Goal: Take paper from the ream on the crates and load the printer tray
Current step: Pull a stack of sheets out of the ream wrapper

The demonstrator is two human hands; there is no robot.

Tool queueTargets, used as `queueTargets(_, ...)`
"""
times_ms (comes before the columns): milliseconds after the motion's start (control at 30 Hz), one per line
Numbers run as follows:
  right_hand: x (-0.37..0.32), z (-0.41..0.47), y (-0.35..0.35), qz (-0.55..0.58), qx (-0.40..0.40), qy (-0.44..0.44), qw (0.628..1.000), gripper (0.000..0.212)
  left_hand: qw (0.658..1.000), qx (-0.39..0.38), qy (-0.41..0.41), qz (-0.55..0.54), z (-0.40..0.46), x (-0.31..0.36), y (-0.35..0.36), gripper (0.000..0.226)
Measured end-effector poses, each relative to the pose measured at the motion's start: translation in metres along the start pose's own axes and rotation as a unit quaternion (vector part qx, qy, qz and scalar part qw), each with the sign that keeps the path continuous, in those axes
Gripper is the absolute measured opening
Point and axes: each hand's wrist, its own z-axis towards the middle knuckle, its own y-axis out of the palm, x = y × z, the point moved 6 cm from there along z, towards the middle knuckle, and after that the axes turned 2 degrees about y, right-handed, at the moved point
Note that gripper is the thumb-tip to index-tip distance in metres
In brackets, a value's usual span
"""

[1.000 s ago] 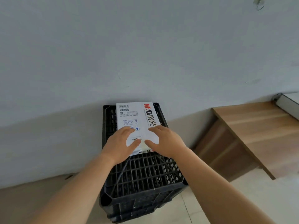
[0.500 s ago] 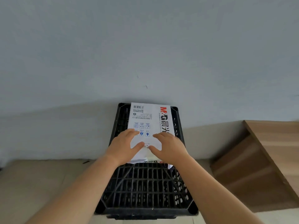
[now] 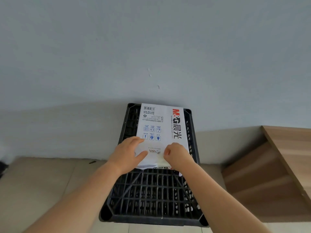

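A white wrapped paper ream [image 3: 161, 125] with red and blue print lies on the far half of a black plastic crate [image 3: 151, 195] against the wall. My left hand [image 3: 126, 153] rests flat on the ream's near left corner, fingers apart and thumb stretched across the wrapper. My right hand [image 3: 178, 155] sits on the near right corner with its fingers curled in, pinching the wrapper at the torn near end. The printer and its tray are out of view.
A wooden desk [image 3: 289, 148] stands to the right of the crate, its side panel close by. A plain grey wall rises behind. Beige floor tiles [image 3: 42, 182] spread to the left, with a dark object [image 3: 2, 167] at the left edge.
My view has swung so the crate sits centred and the desk is farther right. My right hand's fingers have curled from flat into a pinch on the wrapper. The left hand stays put.
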Motion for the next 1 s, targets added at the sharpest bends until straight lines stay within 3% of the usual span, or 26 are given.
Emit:
queueTargets(300,-0.001,-0.045,-0.003,0.065,0.004,-0.068,0.996,0.014,0.999,-0.022,0.023,0.006,-0.005,0.010,0.005,0.054)
queueTargets(467,0.002,-0.077,0.008,0.025,0.059,-0.132,0.989,0.017,0.998,-0.017,0.059,0.022,-0.003,0.028,0.013,0.054)
queueTargets(600,0.003,-0.096,0.034,-0.038,0.091,-0.207,0.973,0.020,0.994,-0.026,0.086,0.059,-0.006,0.040,0.026,0.054)
queueTargets(700,0.009,-0.105,0.057,-0.061,0.104,-0.205,0.971,0.013,0.991,-0.032,0.092,0.093,-0.006,0.044,0.036,0.056)
queueTargets(800,0.016,-0.110,0.065,-0.052,0.152,-0.208,0.965,0.011,0.982,-0.035,0.117,0.143,-0.005,0.047,0.044,0.060)
queueTargets(1000,0.028,-0.123,0.056,0.001,0.166,-0.229,0.959,0.022,0.963,-0.063,0.121,0.231,0.003,0.047,0.063,0.071)
